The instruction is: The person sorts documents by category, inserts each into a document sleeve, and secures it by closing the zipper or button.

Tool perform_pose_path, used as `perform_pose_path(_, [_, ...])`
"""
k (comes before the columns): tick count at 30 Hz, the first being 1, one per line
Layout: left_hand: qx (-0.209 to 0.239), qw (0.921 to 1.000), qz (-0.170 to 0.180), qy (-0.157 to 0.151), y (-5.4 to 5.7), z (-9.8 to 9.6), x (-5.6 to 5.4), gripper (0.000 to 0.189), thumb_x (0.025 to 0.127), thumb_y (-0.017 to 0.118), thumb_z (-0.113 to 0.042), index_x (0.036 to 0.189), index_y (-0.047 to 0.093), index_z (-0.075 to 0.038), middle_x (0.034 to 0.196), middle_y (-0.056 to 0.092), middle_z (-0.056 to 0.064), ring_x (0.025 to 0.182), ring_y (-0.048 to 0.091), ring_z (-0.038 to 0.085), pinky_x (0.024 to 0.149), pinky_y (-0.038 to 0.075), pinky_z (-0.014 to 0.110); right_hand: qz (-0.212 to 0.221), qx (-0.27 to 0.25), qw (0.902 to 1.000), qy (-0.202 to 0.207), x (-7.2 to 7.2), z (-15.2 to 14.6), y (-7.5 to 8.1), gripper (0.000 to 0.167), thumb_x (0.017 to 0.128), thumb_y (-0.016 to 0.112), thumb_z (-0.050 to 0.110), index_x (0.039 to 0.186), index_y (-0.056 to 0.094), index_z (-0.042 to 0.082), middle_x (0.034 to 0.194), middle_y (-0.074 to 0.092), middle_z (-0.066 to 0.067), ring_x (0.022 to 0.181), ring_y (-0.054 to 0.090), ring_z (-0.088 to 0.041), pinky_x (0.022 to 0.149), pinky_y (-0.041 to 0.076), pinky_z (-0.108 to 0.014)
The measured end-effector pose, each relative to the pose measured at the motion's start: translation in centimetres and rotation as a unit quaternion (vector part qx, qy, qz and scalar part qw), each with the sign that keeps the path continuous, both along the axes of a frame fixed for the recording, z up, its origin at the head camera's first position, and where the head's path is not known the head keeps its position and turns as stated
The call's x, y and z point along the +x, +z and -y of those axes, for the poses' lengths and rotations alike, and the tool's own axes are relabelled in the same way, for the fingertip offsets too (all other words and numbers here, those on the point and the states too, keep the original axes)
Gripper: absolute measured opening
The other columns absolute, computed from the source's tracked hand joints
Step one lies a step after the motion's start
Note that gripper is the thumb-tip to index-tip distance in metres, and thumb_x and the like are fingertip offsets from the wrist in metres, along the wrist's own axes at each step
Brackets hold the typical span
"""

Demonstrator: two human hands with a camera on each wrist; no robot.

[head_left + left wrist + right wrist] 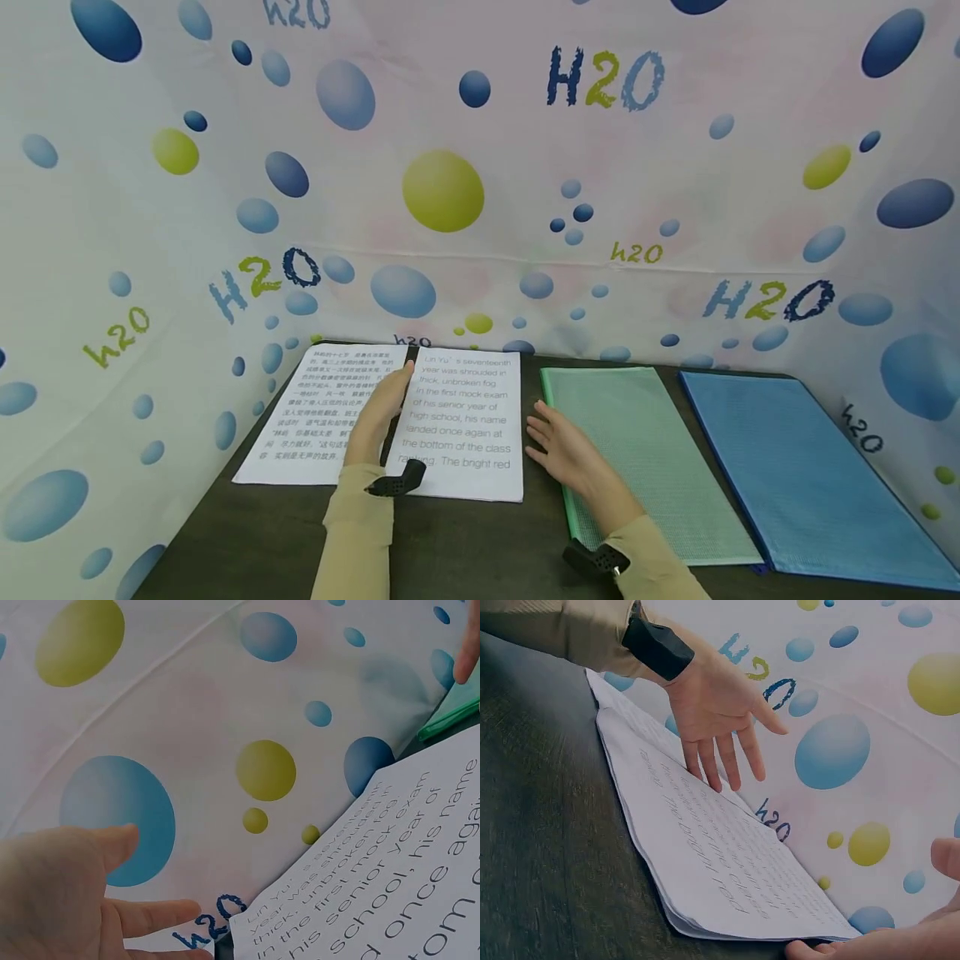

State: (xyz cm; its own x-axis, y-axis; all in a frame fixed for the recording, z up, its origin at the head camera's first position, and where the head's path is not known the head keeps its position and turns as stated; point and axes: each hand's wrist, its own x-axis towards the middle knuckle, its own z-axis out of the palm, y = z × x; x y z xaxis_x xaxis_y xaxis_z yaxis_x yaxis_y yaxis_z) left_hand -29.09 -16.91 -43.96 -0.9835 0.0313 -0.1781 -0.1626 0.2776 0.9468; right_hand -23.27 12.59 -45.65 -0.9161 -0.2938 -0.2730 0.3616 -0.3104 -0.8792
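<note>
Two stacks of printed paper lie side by side: a left stack (300, 425) with Chinese text and a right stack (468, 417) with English text. My left hand (378, 408) stands on edge with straight fingers along the gap between them, overlapping the left stack in the head view. Its palm faces the right stack. On the other side, my right hand (564, 450) is held over the left edge of a green mesh folder (645, 458), fingers spread and relaxed toward the right stack. In the right wrist view, its fingertips (801, 950) are close to that stack's corner.
A blue mesh folder (810, 467) lies to the right of the green one. All of this rests on a dark tabletop (465, 550). A white curtain (510, 233) with blue and yellow-green dots rises behind and along both sides.
</note>
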Motion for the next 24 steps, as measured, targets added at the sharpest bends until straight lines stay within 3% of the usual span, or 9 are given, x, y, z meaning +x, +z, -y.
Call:
perform_pose_path(4, [0.031,0.9992,0.019,0.014,-0.1,0.3,0.1,0.066,0.103,0.031,-0.051,0.15,0.032,-0.004,0.158,0.024,0.022,0.144,0.025,0.042,0.117,0.026,0.055,0.013,-0.03,0.9995,0.001,0.0,-0.1,-0.2,0.073,0.106,0.039,0.035,0.156,-0.007,0.009,0.162,-0.004,-0.025,0.151,-0.002,-0.041,0.12,0.01,-0.057])
perform_pose_path(8, [0.067,0.9961,0.043,0.038,-0.4,0.7,0.1,0.065,0.103,0.041,-0.042,0.151,0.028,0.0,0.155,0.026,0.024,0.141,0.031,0.04,0.116,0.03,0.051,0.024,-0.041,0.9988,-0.009,-0.3,-0.5,-0.4,0.073,0.105,0.041,0.034,0.157,-0.003,0.009,0.161,0.002,-0.026,0.15,0.005,-0.041,0.12,0.014,-0.057])
perform_pose_path(11, [0.082,0.9947,0.05,0.036,-0.7,1.1,0.1,0.061,0.103,0.046,-0.03,0.151,0.027,0.003,0.151,0.033,0.024,0.136,0.039,0.038,0.112,0.035,0.049,0.023,-0.044,0.9987,-0.009,-0.4,-0.9,-0.5,0.068,0.106,0.038,0.031,0.157,-0.001,0.008,0.161,0.004,-0.027,0.15,0.006,-0.041,0.119,0.015,-0.058])
perform_pose_path(16, [0.076,0.9954,0.053,0.027,-1.3,1.3,0.1,0.048,0.1,0.052,-0.013,0.146,0.041,-0.001,0.138,0.049,0.023,0.119,0.055,0.031,0.098,0.05,0.042,0.019,-0.049,0.9986,-0.008,-0.5,-1.4,-0.3,0.068,0.105,0.039,0.03,0.156,0.0,0.007,0.161,0.002,-0.027,0.15,0.002,-0.042,0.119,0.01,-0.059])
perform_pose_path(24, [0.052,0.9968,0.061,0.009,-1.8,0.9,0.4,0.055,0.092,0.059,0.002,0.145,0.043,-0.002,0.141,0.051,0.024,0.105,0.066,0.025,0.081,0.058,0.037,0.006,-0.039,0.9991,0.014,-0.5,-1.9,-0.4,0.068,0.106,0.038,0.031,0.157,0.0,0.007,0.161,-0.003,-0.026,0.15,-0.004,-0.041,0.12,0.006,-0.06])
